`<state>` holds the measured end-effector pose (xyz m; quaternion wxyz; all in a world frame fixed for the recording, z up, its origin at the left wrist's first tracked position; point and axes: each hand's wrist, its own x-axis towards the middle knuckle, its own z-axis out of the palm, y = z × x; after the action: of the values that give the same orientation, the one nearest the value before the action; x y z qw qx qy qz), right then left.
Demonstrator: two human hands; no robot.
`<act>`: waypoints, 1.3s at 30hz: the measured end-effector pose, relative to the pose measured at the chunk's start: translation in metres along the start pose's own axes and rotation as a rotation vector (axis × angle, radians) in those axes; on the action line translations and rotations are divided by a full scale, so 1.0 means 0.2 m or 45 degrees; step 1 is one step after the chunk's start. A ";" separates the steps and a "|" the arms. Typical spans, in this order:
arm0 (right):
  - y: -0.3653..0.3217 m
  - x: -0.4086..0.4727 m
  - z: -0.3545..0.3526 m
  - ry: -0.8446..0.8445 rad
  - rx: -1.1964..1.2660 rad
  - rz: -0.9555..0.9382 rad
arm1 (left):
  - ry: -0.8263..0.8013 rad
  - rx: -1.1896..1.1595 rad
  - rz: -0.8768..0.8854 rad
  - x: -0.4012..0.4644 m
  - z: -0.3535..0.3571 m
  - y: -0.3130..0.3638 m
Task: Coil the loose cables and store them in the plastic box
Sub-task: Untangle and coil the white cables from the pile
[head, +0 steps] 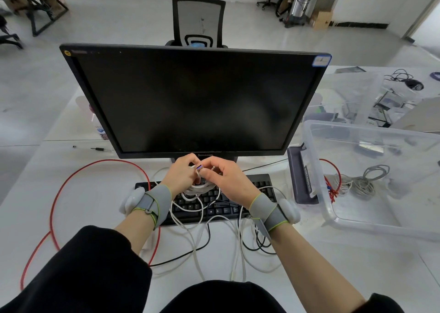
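Both hands (204, 177) curled around white cable (198, 188)

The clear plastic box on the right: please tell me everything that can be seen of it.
The plastic box is large, rectangular and clear, with a thick rounded rim and no lid on it. It stands upright on the white table, right of the monitor. Inside lie a coiled grey cable and part of a red cable. A dark grey handle piece sits against its left wall. Neither hand touches it.

Dark monitor (195, 100), keyboard (214, 205), chair (198, 19)
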<state>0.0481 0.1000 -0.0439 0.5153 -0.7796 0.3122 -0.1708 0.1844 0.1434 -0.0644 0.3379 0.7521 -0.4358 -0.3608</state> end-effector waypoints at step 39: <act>0.08 0.05 -0.07 0.778 0.032 0.259 | -0.686 -0.509 -0.395 -0.01 -0.08 0.15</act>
<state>0.0427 0.0785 -0.0523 0.4216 -0.6508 0.5266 -0.3484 0.1839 0.1372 -0.0307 0.2925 0.6065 -0.3107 -0.6709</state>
